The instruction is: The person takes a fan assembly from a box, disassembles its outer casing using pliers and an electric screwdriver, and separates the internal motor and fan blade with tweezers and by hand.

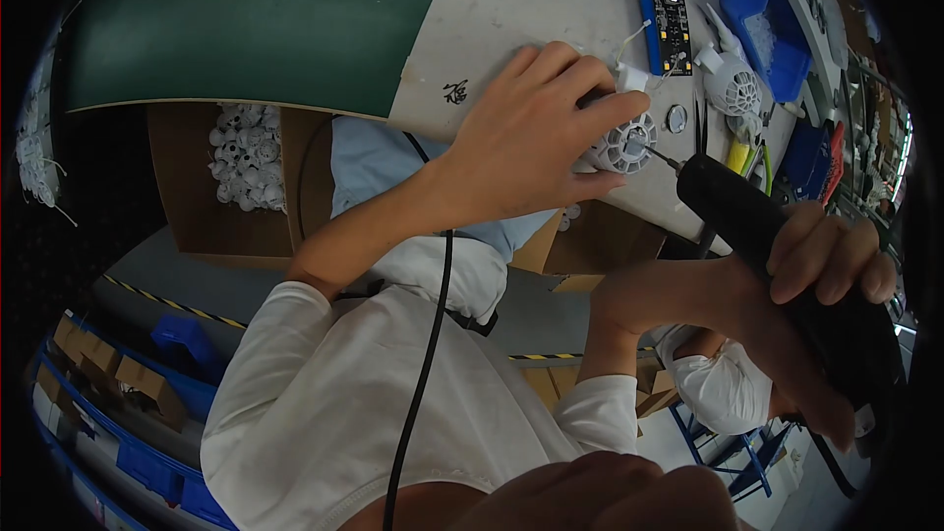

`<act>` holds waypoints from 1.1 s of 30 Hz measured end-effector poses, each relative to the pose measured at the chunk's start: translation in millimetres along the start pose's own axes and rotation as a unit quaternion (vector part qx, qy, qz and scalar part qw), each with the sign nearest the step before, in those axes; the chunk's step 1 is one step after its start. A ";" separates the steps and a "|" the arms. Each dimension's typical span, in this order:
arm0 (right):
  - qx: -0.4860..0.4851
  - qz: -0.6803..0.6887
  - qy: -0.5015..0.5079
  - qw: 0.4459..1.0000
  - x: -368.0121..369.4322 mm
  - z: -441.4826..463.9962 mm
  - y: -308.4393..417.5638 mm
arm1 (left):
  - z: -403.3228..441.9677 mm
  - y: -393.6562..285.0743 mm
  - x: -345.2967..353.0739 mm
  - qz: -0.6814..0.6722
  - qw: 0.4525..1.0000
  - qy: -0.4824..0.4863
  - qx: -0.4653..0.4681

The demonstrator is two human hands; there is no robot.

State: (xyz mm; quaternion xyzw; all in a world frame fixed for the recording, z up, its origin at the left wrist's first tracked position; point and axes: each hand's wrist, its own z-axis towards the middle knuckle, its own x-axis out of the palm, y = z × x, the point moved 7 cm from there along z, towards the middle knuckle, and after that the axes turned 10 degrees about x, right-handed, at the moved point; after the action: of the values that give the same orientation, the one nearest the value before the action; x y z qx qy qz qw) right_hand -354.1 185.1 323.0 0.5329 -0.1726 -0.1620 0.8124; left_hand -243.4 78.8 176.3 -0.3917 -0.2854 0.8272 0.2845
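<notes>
My left hand (pixel 551 128) is closed around a small white round housing with a slotted, fan-like grille (pixel 627 146), holding it on the light tabletop. A black electric screwdriver (pixel 742 206) lies in the grip of my right hand (pixel 826 265), tilted, its thin bit pointing at the middle of the grille. Whether the bit touches a screw is too small to tell. Just beyond the housing lies a black circuit board (pixel 671 25) with a bright spot on it and a thin wire beside it. A small round silver piece (pixel 677 118) sits right of the housing.
A second white grilled housing (pixel 733 88) stands near a blue bin (pixel 795 64) of clear small parts. Yellow-green handled tools (pixel 747 159) lie nearby. Below the green mat (pixel 256 20), a cardboard box (pixel 182 187) holds many white round parts. A black cable (pixel 423 374) crosses my front. Another person (pixel 723 388) is behind.
</notes>
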 end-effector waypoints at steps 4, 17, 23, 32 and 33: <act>0.015 -0.035 0.065 0.997 11.5 2.5 -0.5 | -0.2 -0.3 -1.5 -0.010 1.000 -0.006 -0.002; 0.021 -0.005 0.034 0.999 12.1 10.9 -8.7 | -1.3 -0.1 -0.7 -0.004 1.000 -0.003 0.000; -0.041 0.142 -0.075 0.986 5.3 0.3 -6.3 | -1.2 -0.6 -1.1 -0.006 1.000 -0.006 0.000; -0.074 -0.006 -0.065 0.995 -2.2 -1.1 16.0 | -0.1 -1.8 -2.7 -0.004 1.000 -0.006 0.008; -0.083 -0.001 -0.071 0.994 -3.0 -2.1 19.3 | -0.7 -1.7 -2.4 -0.004 1.000 -0.001 0.004</act>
State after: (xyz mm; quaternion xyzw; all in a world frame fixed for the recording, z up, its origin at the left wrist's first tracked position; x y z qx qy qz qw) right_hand -354.3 195.4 339.7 0.4513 -0.2154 -0.2144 0.8391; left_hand -241.1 78.5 178.3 -0.3891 -0.2839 0.8274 0.2887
